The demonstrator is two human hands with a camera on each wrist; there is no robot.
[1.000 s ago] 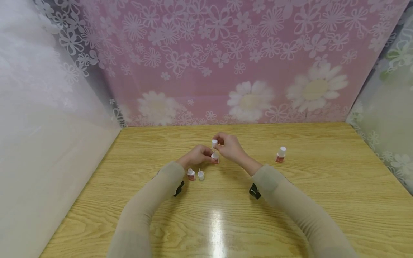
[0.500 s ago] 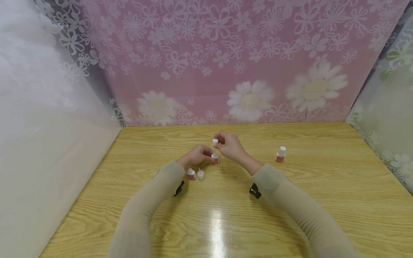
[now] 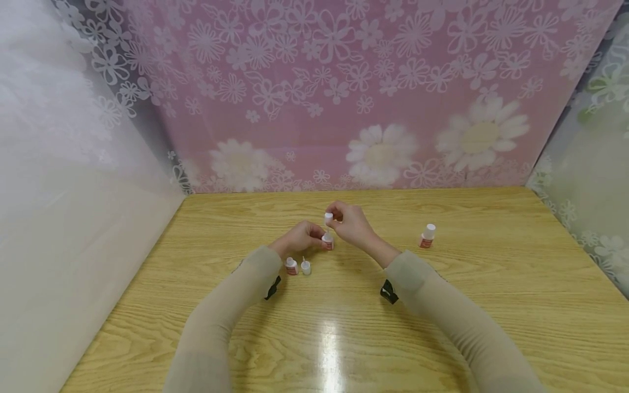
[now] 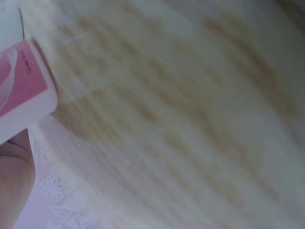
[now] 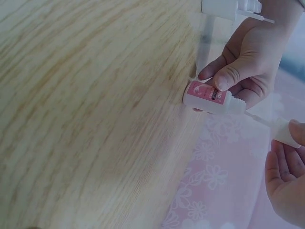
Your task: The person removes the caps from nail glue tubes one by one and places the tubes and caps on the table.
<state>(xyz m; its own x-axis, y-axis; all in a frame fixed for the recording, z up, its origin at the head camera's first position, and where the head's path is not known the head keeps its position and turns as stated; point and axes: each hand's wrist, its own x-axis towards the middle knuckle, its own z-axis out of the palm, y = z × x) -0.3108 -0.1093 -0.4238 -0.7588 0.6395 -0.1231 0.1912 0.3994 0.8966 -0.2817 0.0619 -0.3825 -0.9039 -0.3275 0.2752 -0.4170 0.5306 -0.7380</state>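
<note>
Left hand [image 3: 300,237], centre of head view, thumb and fingers pinched on small pink-label bottle [image 3: 327,240], its base on the wood table [image 3: 442,305]. Right hand [image 3: 350,222] just above, fingertips clamped on the white cap [image 3: 328,218], w/ a thin applicator stem running down into the bottle neck in the right wrist view.

Risk, imo: stem drags on the neck if the cap tilts, tipping the bottle or dripping. Both forearms angle inward from bottom of frame, wrists raised.

Lower left: open bottle [image 3: 291,266] and loose cap [image 3: 306,267]. Right: capped bottle [image 3: 427,235].
</note>
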